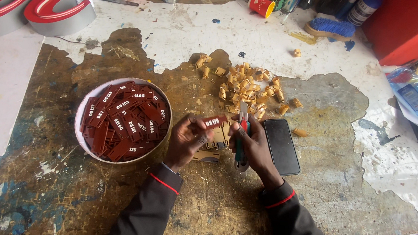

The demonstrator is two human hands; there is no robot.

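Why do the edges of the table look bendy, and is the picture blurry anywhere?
Head view: the wide lens bows the table edge near the corners; soft, even daylight with only faint shadows under the left hand and right hand; the middle is sharp, with the dark tags in the round tub crisp; the black phone shows slight glare.

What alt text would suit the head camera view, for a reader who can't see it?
Over a worn, paint-stained table, the left hand holds a dark red tag while the right hand grips a utility knife. A round tub of tags, curled tan shavings and a black phone lie nearby.
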